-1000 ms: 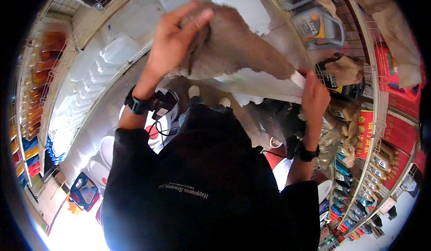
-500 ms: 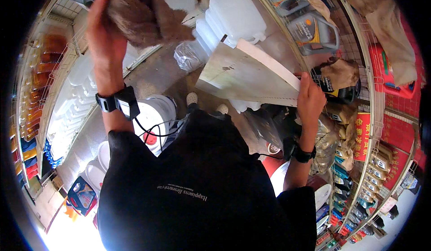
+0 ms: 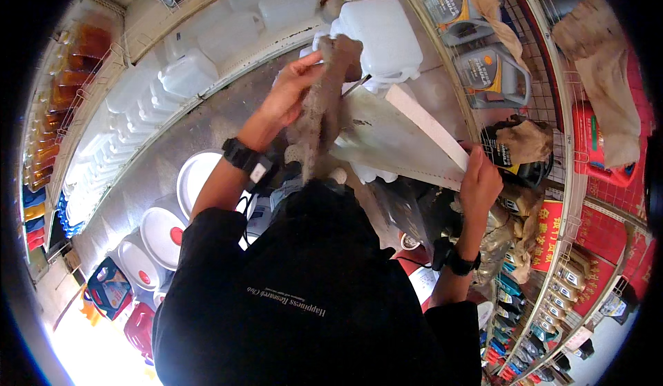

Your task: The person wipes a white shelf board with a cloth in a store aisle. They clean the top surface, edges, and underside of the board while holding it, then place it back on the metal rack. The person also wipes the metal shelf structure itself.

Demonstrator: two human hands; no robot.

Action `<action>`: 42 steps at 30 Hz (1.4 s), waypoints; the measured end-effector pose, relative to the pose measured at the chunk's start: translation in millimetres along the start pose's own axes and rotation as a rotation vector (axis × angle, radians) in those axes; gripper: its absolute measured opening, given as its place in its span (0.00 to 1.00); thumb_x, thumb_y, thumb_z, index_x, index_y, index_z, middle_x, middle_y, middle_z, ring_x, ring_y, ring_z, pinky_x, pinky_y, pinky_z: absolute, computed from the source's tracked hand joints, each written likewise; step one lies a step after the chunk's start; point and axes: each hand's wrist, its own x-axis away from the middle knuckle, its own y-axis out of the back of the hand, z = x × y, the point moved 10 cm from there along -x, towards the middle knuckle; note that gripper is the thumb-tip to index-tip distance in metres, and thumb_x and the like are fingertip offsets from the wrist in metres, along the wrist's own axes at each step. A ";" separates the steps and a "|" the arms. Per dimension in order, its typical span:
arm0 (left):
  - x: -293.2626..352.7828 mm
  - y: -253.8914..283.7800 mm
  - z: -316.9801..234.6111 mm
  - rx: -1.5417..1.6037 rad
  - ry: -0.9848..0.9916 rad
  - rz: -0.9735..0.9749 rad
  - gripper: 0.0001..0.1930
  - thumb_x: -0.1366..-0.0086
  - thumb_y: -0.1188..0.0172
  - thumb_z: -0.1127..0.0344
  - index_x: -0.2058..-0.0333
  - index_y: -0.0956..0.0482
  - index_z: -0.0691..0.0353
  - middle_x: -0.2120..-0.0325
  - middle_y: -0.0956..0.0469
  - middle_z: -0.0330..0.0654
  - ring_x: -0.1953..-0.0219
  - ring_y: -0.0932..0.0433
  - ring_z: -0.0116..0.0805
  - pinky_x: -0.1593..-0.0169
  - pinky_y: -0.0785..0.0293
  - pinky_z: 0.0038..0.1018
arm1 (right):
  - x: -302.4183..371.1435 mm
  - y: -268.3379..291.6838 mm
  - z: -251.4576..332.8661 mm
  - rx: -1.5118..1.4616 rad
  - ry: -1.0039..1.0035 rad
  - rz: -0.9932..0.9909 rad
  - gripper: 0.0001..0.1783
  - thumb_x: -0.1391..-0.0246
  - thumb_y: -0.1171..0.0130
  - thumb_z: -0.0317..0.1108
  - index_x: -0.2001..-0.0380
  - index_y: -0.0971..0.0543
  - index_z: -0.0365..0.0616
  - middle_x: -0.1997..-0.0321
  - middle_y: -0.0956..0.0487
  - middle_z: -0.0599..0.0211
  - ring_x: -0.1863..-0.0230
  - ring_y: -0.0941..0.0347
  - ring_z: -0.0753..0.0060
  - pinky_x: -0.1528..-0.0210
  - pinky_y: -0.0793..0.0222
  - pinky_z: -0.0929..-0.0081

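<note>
My left hand [image 3: 290, 92] is closed on a dirty brown rag [image 3: 323, 103], which hangs down beside the left end of a shelf panel. My right hand [image 3: 481, 182] grips the right end of that shelf panel [image 3: 390, 137], a pale grey sheet with a whitish raised lip along one side. The panel is held tilted in front of me, its flat face smudged with a dark mark. The rag overlaps the panel's left end in the picture; whether they touch I cannot tell.
White plastic jugs [image 3: 380, 37] stand behind the panel, with more along the left shelf [image 3: 131, 137]. Grey oil bottles [image 3: 494, 75] and a brown-draped black bottle [image 3: 521, 144] fill the right rack. White round-lidded buckets [image 3: 162, 230] stand at lower left.
My left hand has swung down and to the right with the rag, from the upper left to beside the panel. The panel has shifted slightly right and down in my right hand.
</note>
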 end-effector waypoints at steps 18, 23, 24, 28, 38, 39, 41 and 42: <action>22.5 -48.6 38.8 -0.369 0.141 0.141 0.31 0.33 0.55 0.46 0.80 0.23 0.70 0.82 0.27 0.38 0.75 0.29 0.25 0.65 0.32 0.22 | 60.5 0.0 14.3 0.005 0.003 0.055 0.24 0.37 0.68 0.45 0.61 0.21 0.49 0.72 0.22 0.60 0.70 0.26 0.55 0.69 0.34 0.60; 28.5 -58.0 37.7 -0.334 0.324 0.079 0.24 0.33 0.53 0.52 0.67 0.21 0.72 0.79 0.24 0.40 0.74 0.28 0.28 0.63 0.32 0.23 | 61.7 3.1 15.6 -0.055 0.038 0.015 0.25 0.37 0.69 0.44 0.61 0.21 0.47 0.72 0.22 0.59 0.71 0.26 0.55 0.69 0.33 0.62; 22.2 -65.6 16.4 -0.469 0.008 0.102 0.19 0.33 0.52 0.57 0.58 0.25 0.69 0.75 0.23 0.41 0.72 0.27 0.29 0.62 0.32 0.24 | 60.3 2.2 13.7 -0.055 0.034 0.020 0.25 0.37 0.69 0.44 0.61 0.21 0.47 0.72 0.22 0.59 0.71 0.26 0.55 0.69 0.33 0.62; 43.9 -82.8 -14.4 -0.774 -0.704 0.087 0.25 0.36 0.51 0.69 0.39 0.40 0.58 0.67 0.22 0.42 0.65 0.27 0.31 0.60 0.32 0.27 | 53.5 3.6 11.3 -0.014 0.001 0.027 0.26 0.37 0.69 0.44 0.62 0.20 0.46 0.73 0.23 0.58 0.72 0.27 0.55 0.70 0.34 0.63; 0.1 73.2 181.5 -0.076 0.339 -0.054 0.25 0.34 0.51 0.47 0.70 0.21 0.67 0.77 0.25 0.43 0.70 0.27 0.31 0.59 0.33 0.26 | 47.4 -2.5 15.4 -0.025 -0.012 0.048 0.30 0.36 0.72 0.49 0.64 0.20 0.44 0.74 0.24 0.57 0.72 0.27 0.53 0.69 0.35 0.62; -5.1 70.5 176.0 -0.200 0.259 -0.026 0.23 0.33 0.53 0.49 0.63 0.22 0.66 0.75 0.24 0.42 0.69 0.28 0.31 0.59 0.33 0.26 | 44.9 -2.4 16.5 -0.030 -0.017 0.076 0.31 0.36 0.73 0.49 0.65 0.20 0.44 0.73 0.23 0.57 0.71 0.26 0.54 0.68 0.34 0.62; -6.1 45.2 151.2 -0.384 0.040 0.002 0.21 0.32 0.55 0.52 0.51 0.27 0.62 0.71 0.24 0.42 0.66 0.27 0.30 0.57 0.32 0.27 | 45.4 -2.9 8.4 -0.008 -0.025 0.079 0.31 0.35 0.74 0.47 0.65 0.20 0.43 0.72 0.21 0.57 0.69 0.25 0.55 0.66 0.33 0.64; 1.2 24.5 130.3 -0.445 -0.100 -0.013 0.21 0.31 0.55 0.54 0.45 0.31 0.59 0.68 0.23 0.42 0.64 0.27 0.30 0.56 0.32 0.26 | 45.9 -3.4 3.2 0.006 -0.052 0.085 0.30 0.35 0.74 0.45 0.65 0.20 0.43 0.70 0.20 0.56 0.68 0.23 0.57 0.64 0.32 0.66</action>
